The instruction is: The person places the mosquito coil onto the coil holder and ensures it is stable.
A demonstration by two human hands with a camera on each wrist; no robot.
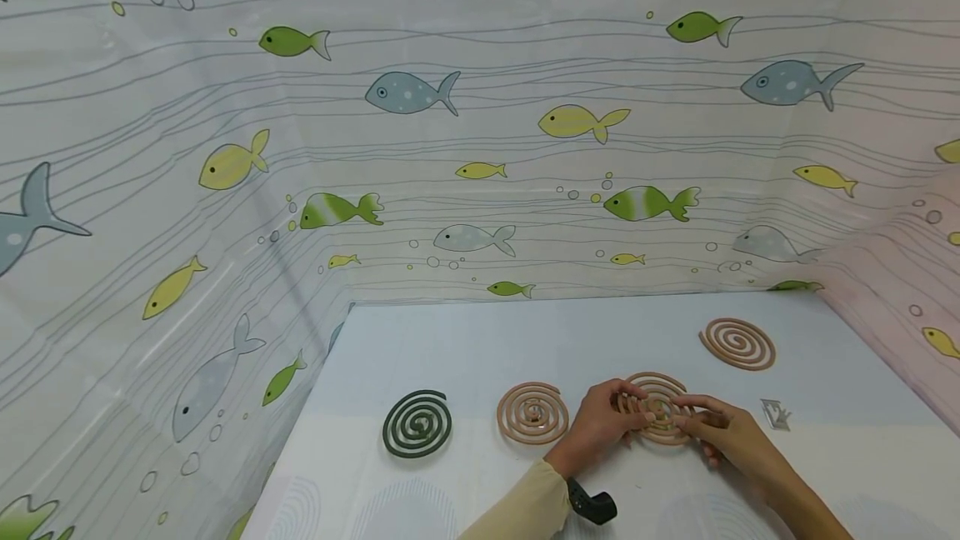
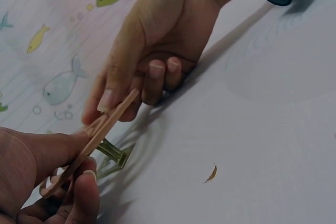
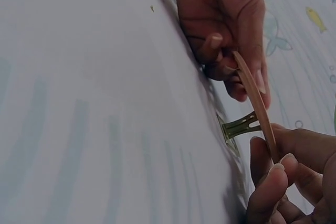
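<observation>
Both hands hold one brown coil (image 1: 657,378) just over the white table (image 1: 465,348). The left hand (image 1: 600,425) pinches its edge at nine o'clock, thumb on top and fingers under. The right hand (image 1: 726,433) pinches the edge at three o'clock the same way. A little green stand (image 2: 116,155) pokes out under the coil; I can't tell if its foot touches the table.

Fingers hide bits of the coil's edge. The left wrist view cuts off part of the left hand, and the right wrist view cuts off part of the right hand.

In the head view, the left arm comes in from eight o'clock in a cream sleeve (image 1: 521,507) — the bare right arm comes from four o'clock.

Around the held coil, a second brown coil (image 1: 738,344) lies at two o'clock and a flat silver stand (image 1: 776,414) at three. At nine o'clock sits a third brown coil (image 1: 533,389) — then, farther out, a dark green coil (image 1: 393,423). Both have something shiny in the middle, too small to make out.
</observation>
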